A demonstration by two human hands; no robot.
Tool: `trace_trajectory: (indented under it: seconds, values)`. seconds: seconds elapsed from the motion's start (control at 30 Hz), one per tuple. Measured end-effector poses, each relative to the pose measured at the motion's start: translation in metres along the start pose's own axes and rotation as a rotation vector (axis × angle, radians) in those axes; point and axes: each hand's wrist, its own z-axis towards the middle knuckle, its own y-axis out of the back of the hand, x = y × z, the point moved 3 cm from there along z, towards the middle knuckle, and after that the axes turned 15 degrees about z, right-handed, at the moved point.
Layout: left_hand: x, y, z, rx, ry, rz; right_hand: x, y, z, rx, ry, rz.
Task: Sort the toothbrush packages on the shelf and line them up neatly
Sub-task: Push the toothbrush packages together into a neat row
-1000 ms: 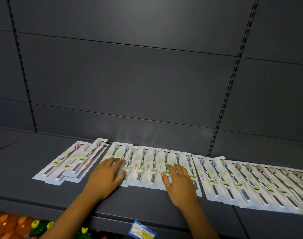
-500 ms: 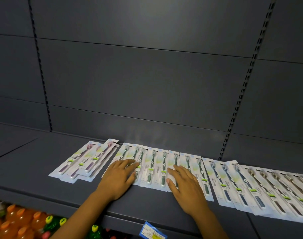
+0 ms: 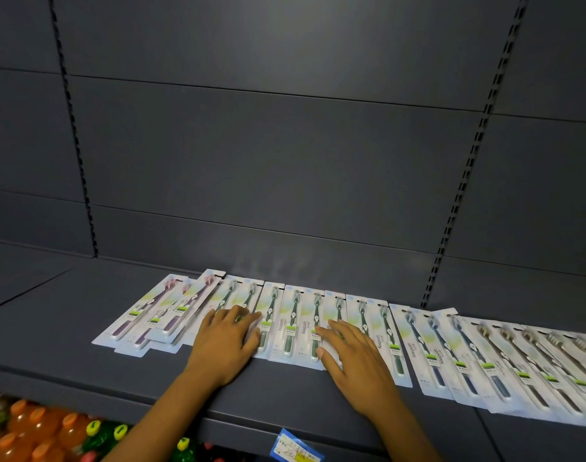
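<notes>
Dark grey shelf [image 3: 68,328] has the green toothbrush packages [image 3: 295,321] mostly lined up under flat left hand [image 3: 223,345] and right hand [image 3: 358,365], fingers straight, but pink ones [image 3: 158,315] still overlap crookedly.

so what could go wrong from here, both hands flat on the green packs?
1. The left hand and right hand press flat on the green toothbrush packages. These overlap, so a sideways push may ride one over another instead of squaring them.
2. The pink toothbrush packages lie skewed and stacked right beside the left hand; a leftward nudge could fan them further.
3. The packs' lower ends sit near the shelf front edge; pulling toward the body might tip one off.
</notes>
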Motion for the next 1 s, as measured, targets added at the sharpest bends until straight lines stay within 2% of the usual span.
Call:
trace_trajectory:
  seconds: [0.2,0.53,0.67,0.73,0.8,0.9,1.0]
  values:
    - [-0.001,-0.001,0.001,0.045,-0.041,-0.042,0.002,0.002,0.0,0.008,0.014,0.009]
    - [-0.002,0.0,-0.001,0.035,-0.058,-0.021,0.004,0.004,-0.002,0.053,0.027,0.036]
    - [-0.002,0.002,-0.001,0.039,-0.049,-0.033,0.005,0.011,-0.004,0.035,0.014,0.125]
    - [-0.002,0.003,-0.001,0.015,-0.038,-0.064,-0.001,0.022,-0.006,-0.051,-0.014,0.143]
    - [-0.001,0.005,-0.001,-0.026,-0.019,-0.07,-0.016,0.032,-0.013,-0.095,-0.094,0.056]
    - [0.003,0.004,-0.003,-0.05,0.067,-0.043,-0.036,0.035,-0.028,-0.042,-0.236,-0.028]
    - [0.005,0.0,-0.003,0.009,0.105,-0.03,-0.042,0.031,-0.033,-0.025,-0.251,-0.012]
